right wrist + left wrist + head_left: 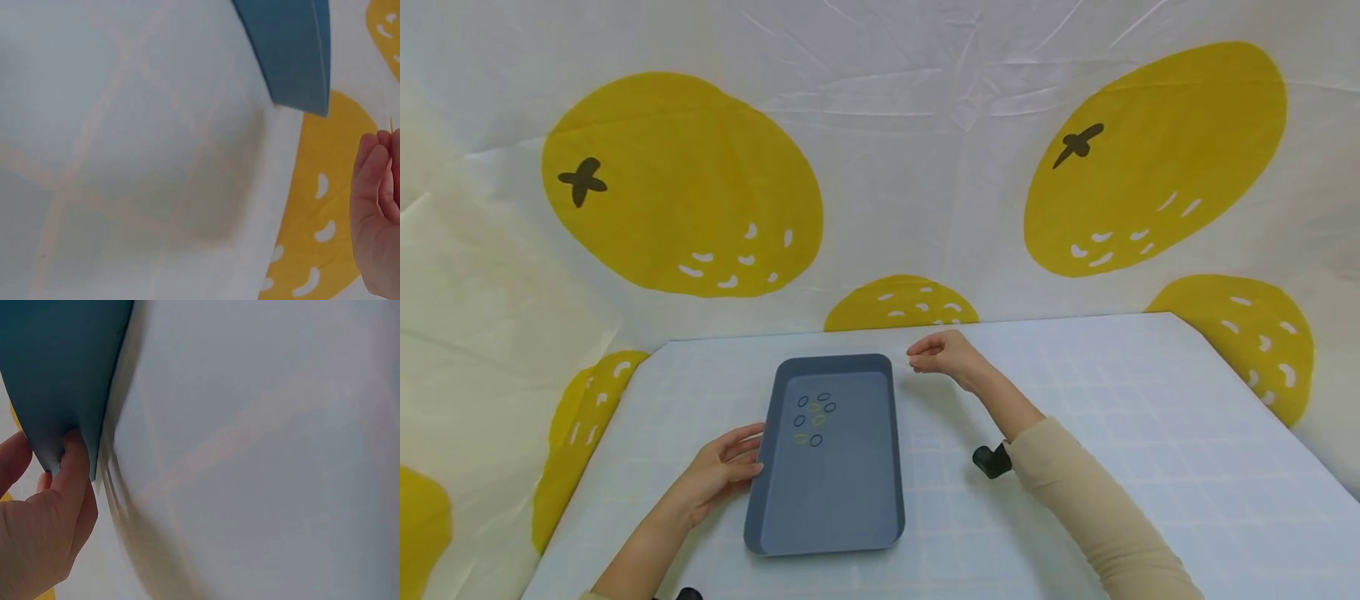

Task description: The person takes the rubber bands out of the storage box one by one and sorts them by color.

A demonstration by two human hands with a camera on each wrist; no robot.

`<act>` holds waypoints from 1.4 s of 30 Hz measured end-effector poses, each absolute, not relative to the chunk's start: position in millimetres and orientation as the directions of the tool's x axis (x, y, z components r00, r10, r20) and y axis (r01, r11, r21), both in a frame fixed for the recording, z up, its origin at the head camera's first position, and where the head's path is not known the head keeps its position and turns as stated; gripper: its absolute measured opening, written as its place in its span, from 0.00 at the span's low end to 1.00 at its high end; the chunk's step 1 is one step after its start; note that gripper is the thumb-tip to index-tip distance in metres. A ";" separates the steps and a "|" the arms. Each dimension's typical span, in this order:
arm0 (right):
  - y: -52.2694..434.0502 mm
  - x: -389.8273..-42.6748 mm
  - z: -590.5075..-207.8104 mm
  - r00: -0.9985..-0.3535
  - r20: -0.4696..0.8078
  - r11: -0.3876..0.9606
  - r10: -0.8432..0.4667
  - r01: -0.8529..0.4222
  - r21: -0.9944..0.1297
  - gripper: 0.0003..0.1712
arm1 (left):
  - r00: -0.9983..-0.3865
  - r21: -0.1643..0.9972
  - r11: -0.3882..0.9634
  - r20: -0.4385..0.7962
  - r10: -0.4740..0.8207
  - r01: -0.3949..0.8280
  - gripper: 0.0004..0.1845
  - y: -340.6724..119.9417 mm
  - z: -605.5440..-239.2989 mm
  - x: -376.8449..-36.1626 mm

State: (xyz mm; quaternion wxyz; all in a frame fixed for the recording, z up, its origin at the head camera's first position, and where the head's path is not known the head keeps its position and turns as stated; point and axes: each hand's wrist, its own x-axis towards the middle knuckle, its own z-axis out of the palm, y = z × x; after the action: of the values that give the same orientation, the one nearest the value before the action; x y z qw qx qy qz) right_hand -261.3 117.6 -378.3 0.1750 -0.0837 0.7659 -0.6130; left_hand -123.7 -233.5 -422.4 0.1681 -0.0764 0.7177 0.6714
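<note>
A blue-grey rectangular tray point(827, 500) lies on the table. Several small thin loops point(816, 440), some dark blue and some yellow, are spread over its far half. My left hand point(722, 467) touches the tray's left side, its fingers and thumb against the rim and outer wall; the left wrist view shows the same hand point(50, 512) at that wall. Beyond the tray's far right corner, my right hand point(951, 357) is raised above the table. Its fingertips pinch a thin yellow loop point(392, 124), of which only a sliver shows; fingers hide the rest.
A pale checked cloth covers the table point(1120, 400). Behind it hangs a white curtain point(917, 167) printed with large yellow fruit. A black device point(992, 461) sits at the right wrist, and part of another point(688, 594) shows at the bottom edge.
</note>
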 end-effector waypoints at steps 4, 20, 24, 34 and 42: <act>126.1 -259.6 -385.2 -0.923 -0.191 0.270 -0.333 0.101 -0.958 0.17 | -0.932 0.939 0.078 -0.343 0.116 -0.336 0.36 -233.5 -422.4 -123.8; 132.8 -256.4 -416.4 -0.930 -0.251 0.348 -0.268 0.150 -0.925 0.13 | -0.930 0.938 0.077 -0.346 0.128 -0.338 0.37 -233.8 -422.1 -123.3; 131.5 -254.6 -423.7 -0.939 -0.212 0.401 -0.269 0.091 -0.912 0.11 | -0.929 0.938 0.083 -0.344 0.135 -0.336 0.37 -234.3 -421.9 -123.7; 125.6 -252.7 -430.1 -0.948 -0.192 0.535 -0.254 0.028 -0.844 0.08 | -0.927 0.935 0.082 -0.353 0.125 -0.345 0.37 -233.9 -420.5 -122.8; 123.1 -250.8 -426.9 -0.953 -0.182 0.610 -0.243 -0.004 -0.793 0.06 | -0.927 0.935 0.075 -0.353 0.126 -0.346 0.36 -233.1 -420.3 -122.4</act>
State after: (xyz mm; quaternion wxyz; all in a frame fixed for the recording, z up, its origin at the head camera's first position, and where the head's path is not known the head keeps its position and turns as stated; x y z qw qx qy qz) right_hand -250.8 123.1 -426.9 0.1367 -0.0696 0.8866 -0.4363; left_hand -122.4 -233.1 -420.3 0.1745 -0.0771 0.7120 0.6758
